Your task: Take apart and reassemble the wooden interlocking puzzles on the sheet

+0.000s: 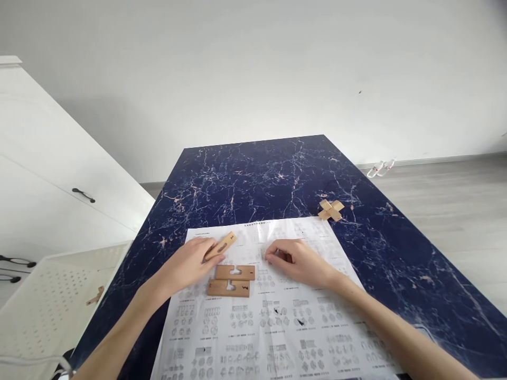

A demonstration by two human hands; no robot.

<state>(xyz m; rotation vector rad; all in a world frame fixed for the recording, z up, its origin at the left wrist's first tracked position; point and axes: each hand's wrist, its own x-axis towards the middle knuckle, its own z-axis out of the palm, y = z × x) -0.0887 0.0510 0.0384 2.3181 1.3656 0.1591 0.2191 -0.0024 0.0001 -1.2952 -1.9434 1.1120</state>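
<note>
My left hand [200, 258] grips a slotted wooden puzzle piece [225, 244] marked 2, tilted up to the right over the printed sheet. Just below it, two more notched wooden pieces lie flat on the paper: an upper piece [247, 272] marked 1 and a lower piece [240, 289] marked 3, their long edges side by side. To the right, my right hand [295, 259] rests on the sheet with its fingers curled and thumb near the fingertips. Whether anything is between those fingers is hidden.
A large printed instruction sheet [277, 333] covers the near part of the dark blue marbled table [257, 179]. An assembled wooden cross [331, 209] sits at its upper right corner. At the left stand a white perforated basket [51, 301] with a wooden piece inside and a white cabinet [51, 158].
</note>
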